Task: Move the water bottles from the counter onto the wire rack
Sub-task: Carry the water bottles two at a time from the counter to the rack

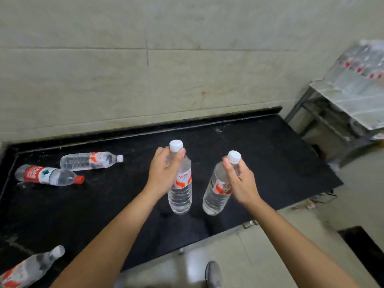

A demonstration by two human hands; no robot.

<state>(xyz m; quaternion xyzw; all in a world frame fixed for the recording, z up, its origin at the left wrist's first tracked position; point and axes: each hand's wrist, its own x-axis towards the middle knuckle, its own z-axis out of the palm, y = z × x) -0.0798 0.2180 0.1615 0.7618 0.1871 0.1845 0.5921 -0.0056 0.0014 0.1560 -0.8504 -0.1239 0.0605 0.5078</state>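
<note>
My left hand (164, 173) grips the neck and shoulder of a clear white-capped water bottle (180, 196), held upright over the black counter (270, 159). My right hand (239, 179) holds a second white-capped bottle (215, 194) by its upper part, tilted slightly right. Two bottles lie on their sides at the counter's left: one white-capped (91, 161) and one with a red label and red cap (48, 175). Another bottle (29, 269) lies at the bottom left corner. The wire rack (349, 100) stands at the far right with several bottles (365, 61) on its top shelf.
A tiled wall (145, 69) runs behind the counter. Pale floor tiles lie between the counter's right end and the rack. My grey shoe (213, 275) shows below the counter's front edge. A dark mat (365, 250) sits at the bottom right.
</note>
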